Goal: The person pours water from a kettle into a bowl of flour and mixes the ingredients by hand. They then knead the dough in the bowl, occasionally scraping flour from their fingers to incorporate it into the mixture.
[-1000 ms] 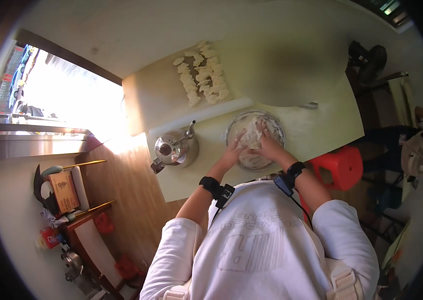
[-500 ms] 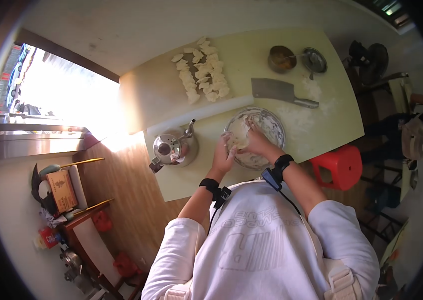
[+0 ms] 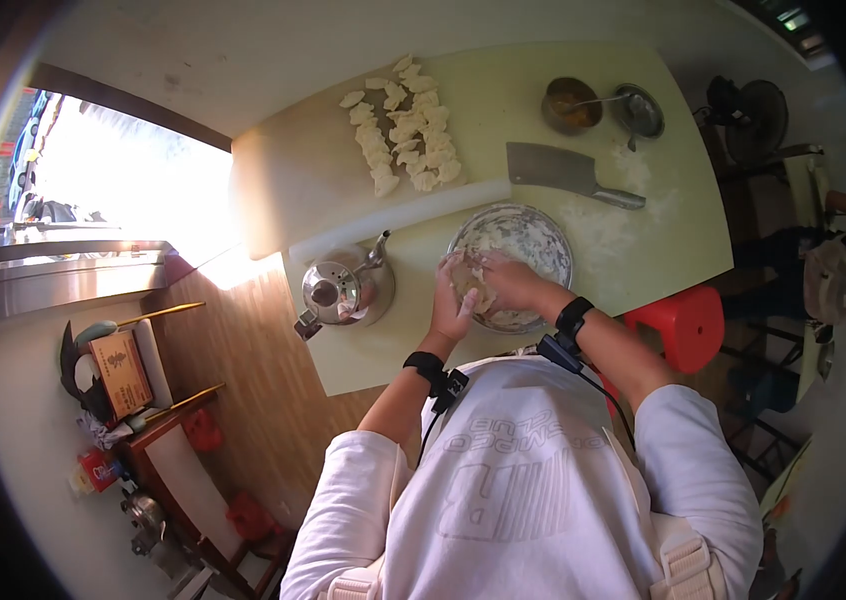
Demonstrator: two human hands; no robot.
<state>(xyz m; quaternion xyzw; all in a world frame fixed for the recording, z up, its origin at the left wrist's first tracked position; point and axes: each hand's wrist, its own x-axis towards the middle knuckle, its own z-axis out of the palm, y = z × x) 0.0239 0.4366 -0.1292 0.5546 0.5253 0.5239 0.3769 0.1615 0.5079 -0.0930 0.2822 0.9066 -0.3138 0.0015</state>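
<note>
A metal mixing bowl (image 3: 567, 252), its inside coated with white flour and dough residue, sits near the table's front edge. Over its left front part my two hands meet around a pale lump of dough (image 3: 478, 291). My left hand (image 3: 451, 297) cups the dough from the left, fingers curled and thumb towards me. From the right, my right hand (image 3: 511, 282) presses on the same lump with bent fingers. Much of the dough is hidden by the hands. Left of the bowl stands a shiny metal kettle (image 3: 351, 288), its spout turned towards the back.
Behind the bowl lies a cleaver (image 3: 553, 168). Rows of pale dough pieces (image 3: 433, 135) rest at the back left, beyond a long whitish roll (image 3: 403, 216). A small pot (image 3: 570, 106) and a dish (image 3: 640, 112) stand back right. A red stool (image 3: 678, 328) is beside the table.
My right hand has moved down and closed in on the dough against my left hand. More of the bowl's floured inside now shows behind it. The view has shifted slightly.
</note>
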